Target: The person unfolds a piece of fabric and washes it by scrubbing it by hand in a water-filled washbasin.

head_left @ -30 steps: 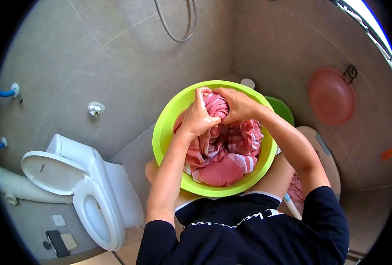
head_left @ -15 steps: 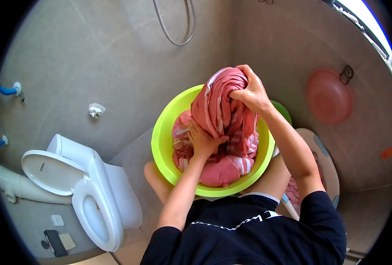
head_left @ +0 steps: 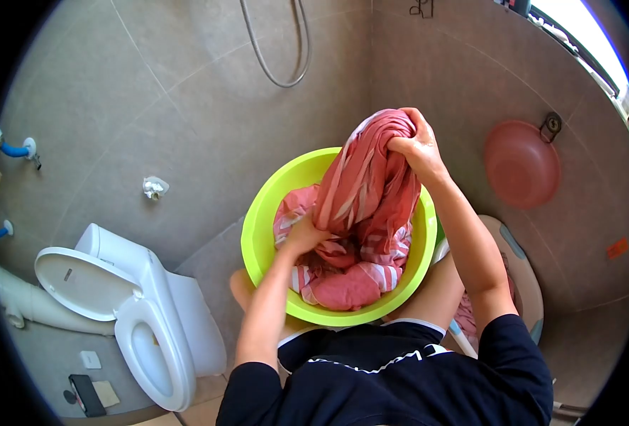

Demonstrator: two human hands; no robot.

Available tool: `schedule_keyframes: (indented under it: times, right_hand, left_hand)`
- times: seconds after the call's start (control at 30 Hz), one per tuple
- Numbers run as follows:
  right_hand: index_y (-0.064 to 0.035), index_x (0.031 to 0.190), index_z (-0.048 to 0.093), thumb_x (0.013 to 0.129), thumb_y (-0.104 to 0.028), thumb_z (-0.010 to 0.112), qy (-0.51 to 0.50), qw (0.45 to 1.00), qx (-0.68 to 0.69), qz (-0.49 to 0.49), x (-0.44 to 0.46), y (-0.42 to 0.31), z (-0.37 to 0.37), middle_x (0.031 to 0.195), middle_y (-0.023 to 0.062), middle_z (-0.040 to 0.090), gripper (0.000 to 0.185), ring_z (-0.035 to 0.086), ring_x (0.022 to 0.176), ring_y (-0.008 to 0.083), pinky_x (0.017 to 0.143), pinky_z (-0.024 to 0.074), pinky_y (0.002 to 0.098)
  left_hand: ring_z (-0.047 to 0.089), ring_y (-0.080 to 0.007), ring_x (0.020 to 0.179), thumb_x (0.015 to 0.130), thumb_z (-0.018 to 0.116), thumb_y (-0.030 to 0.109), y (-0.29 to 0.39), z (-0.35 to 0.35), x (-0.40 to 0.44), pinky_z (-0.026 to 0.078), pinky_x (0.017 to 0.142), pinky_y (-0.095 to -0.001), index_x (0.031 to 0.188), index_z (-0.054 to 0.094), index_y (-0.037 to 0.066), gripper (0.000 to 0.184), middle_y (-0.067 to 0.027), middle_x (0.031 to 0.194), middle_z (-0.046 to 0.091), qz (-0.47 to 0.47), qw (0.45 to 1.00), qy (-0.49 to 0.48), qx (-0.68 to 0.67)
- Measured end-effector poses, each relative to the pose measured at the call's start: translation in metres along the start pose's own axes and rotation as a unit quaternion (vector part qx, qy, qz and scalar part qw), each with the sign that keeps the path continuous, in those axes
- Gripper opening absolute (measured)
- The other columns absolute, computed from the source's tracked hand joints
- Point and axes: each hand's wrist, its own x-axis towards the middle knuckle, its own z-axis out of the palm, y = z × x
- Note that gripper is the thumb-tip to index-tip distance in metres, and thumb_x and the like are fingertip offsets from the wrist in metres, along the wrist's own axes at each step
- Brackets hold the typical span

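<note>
A wet-looking pink cloth with white stripes (head_left: pixel 360 188) lies bunched in a lime-green basin (head_left: pixel 257 266), which rests on the person's lap. My right hand (head_left: pixel 421 150) grips the top of a thick fold and holds it up above the far right of the rim. Lower down, at the left part of the bundle, is my left hand (head_left: pixel 306 238). Its thumb lies over the cloth and its fingers are tucked behind the fold, mostly hidden. The rest of the cloth sits in the bottom of the basin.
To the left stands a white toilet (head_left: pixel 155 348) with its lid up. A pale oval tub (head_left: pixel 531 284) with pink fabric is on the right. A pink basin (head_left: pixel 522 165) hangs on the wall, and a shower hose (head_left: pixel 268 71) hangs ahead.
My right hand has moved slightly right with the lifted fold. My left hand has shifted left and down, its fingers going from spread on the cloth to tucked behind it.
</note>
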Motion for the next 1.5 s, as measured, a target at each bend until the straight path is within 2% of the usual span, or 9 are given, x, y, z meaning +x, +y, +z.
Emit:
schedule_keyframes:
  times: [0.33, 0.4, 0.43, 0.6, 0.7, 0.87, 1.07, 1.37, 1.5]
  right_hand:
    - [0.0012, 0.107, 0.051, 0.064, -0.004, 0.063, 0.018, 0.997, 0.068, -0.006, 0.006, 0.004, -0.014, 0.091, 0.0036, 0.056, 0.045, 0.054, 0.080, 0.0114, 0.077, 0.0452, 0.0238]
    - [0.0003, 0.109, 0.051, 0.063, -0.001, 0.063, -0.043, 0.990, 0.128, -0.041, 0.005, -0.008, -0.003, 0.092, 0.0033, 0.056, 0.047, 0.054, 0.081, 0.0110, 0.077, 0.0451, 0.0229]
    - [-0.0003, 0.109, 0.050, 0.062, 0.001, 0.063, -0.062, 0.991, 0.116, -0.038, 0.002, -0.016, 0.003, 0.092, 0.0028, 0.055, 0.048, 0.054, 0.081, 0.0108, 0.076, 0.0451, 0.0224]
    - [-0.0008, 0.109, 0.050, 0.064, -0.002, 0.063, -0.103, 0.988, 0.039, -0.105, 0.000, -0.021, 0.024, 0.091, 0.0028, 0.055, 0.047, 0.053, 0.082, 0.0105, 0.077, 0.0446, 0.0227]
    - [-0.0010, 0.110, 0.051, 0.064, -0.001, 0.063, -0.045, 0.991, 0.120, -0.035, 0.003, -0.008, 0.015, 0.091, 0.0024, 0.055, 0.047, 0.053, 0.082, 0.0101, 0.077, 0.0446, 0.0226]
    - [-0.0010, 0.109, 0.050, 0.068, -0.003, 0.063, 0.026, 0.995, 0.099, -0.011, -0.005, 0.030, -0.013, 0.094, 0.0019, 0.056, 0.043, 0.053, 0.085, 0.0099, 0.080, 0.0437, 0.0226]
    - [-0.0024, 0.111, 0.049, 0.071, -0.001, 0.063, 0.038, 0.990, 0.134, 0.003, -0.020, 0.048, -0.033, 0.099, 0.0030, 0.056, 0.043, 0.054, 0.089, 0.0104, 0.083, 0.0441, 0.0235]
    - [-0.0021, 0.110, 0.049, 0.064, -0.010, 0.070, -0.003, 0.999, 0.032, 0.005, -0.029, 0.046, -0.021, 0.096, 0.0054, 0.059, 0.051, 0.054, 0.091, 0.0125, 0.086, 0.0425, 0.0256]
    - [-0.0035, 0.113, 0.052, 0.065, -0.029, 0.068, -0.017, 0.982, -0.176, 0.073, -0.027, 0.034, -0.031, 0.097, 0.0138, 0.064, 0.057, 0.060, 0.094, 0.0230, 0.088, 0.0444, 0.0313]
  left_hand:
    - [0.053, -0.0274, 0.116, 0.059, 0.084, 0.021, 0.016, -0.010, 0.021, 0.037, 0.104, -0.0356, 0.138, 0.032, 0.000, 0.097, -0.0157, 0.126, 0.054, 0.069, 0.996, -0.035, -0.039]
    - [0.050, -0.0222, 0.117, 0.066, 0.081, 0.014, 0.025, 0.009, 0.032, 0.041, 0.099, -0.0333, 0.139, 0.030, 0.001, 0.090, -0.0117, 0.131, 0.048, 0.140, 0.982, -0.070, -0.104]
    - [0.064, -0.0268, 0.092, 0.065, 0.079, -0.001, 0.039, 0.015, 0.033, 0.056, 0.076, -0.0363, 0.137, 0.028, 0.002, 0.088, -0.0146, 0.114, 0.057, 0.016, 0.958, -0.142, -0.249]
    - [0.066, -0.0229, 0.077, 0.069, 0.074, -0.004, 0.007, 0.052, 0.047, 0.057, 0.066, -0.0326, 0.128, 0.040, -0.001, 0.068, -0.0107, 0.098, 0.064, -0.010, 0.930, -0.168, -0.328]
    - [0.066, -0.0217, 0.078, 0.070, 0.074, 0.004, 0.003, 0.040, 0.039, 0.054, 0.068, -0.0299, 0.121, 0.050, -0.001, 0.057, -0.0104, 0.102, 0.063, 0.017, 0.986, -0.054, -0.160]
    - [0.065, -0.0207, 0.083, 0.070, 0.055, -0.003, -0.005, 0.010, 0.021, 0.051, 0.072, -0.0283, 0.116, 0.056, -0.003, 0.046, -0.0086, 0.098, 0.065, 0.000, 0.909, 0.204, -0.363]
    - [0.060, -0.0174, 0.095, 0.078, 0.055, 0.007, 0.075, -0.046, 0.025, 0.047, 0.086, -0.0300, 0.115, 0.056, -0.002, 0.038, -0.0104, 0.108, 0.062, 0.134, 0.840, 0.157, -0.501]
    - [0.062, -0.0186, 0.088, 0.078, 0.050, 0.005, 0.189, -0.126, 0.000, 0.050, 0.078, -0.0299, 0.105, 0.060, -0.004, 0.030, -0.0117, 0.099, 0.065, 0.181, 0.888, 0.067, -0.418]
    - [0.063, -0.0189, 0.091, 0.080, 0.056, 0.009, 0.154, -0.143, 0.023, 0.050, 0.080, -0.0304, 0.110, 0.060, -0.004, 0.032, -0.0120, 0.102, 0.065, 0.016, 0.950, -0.004, -0.312]
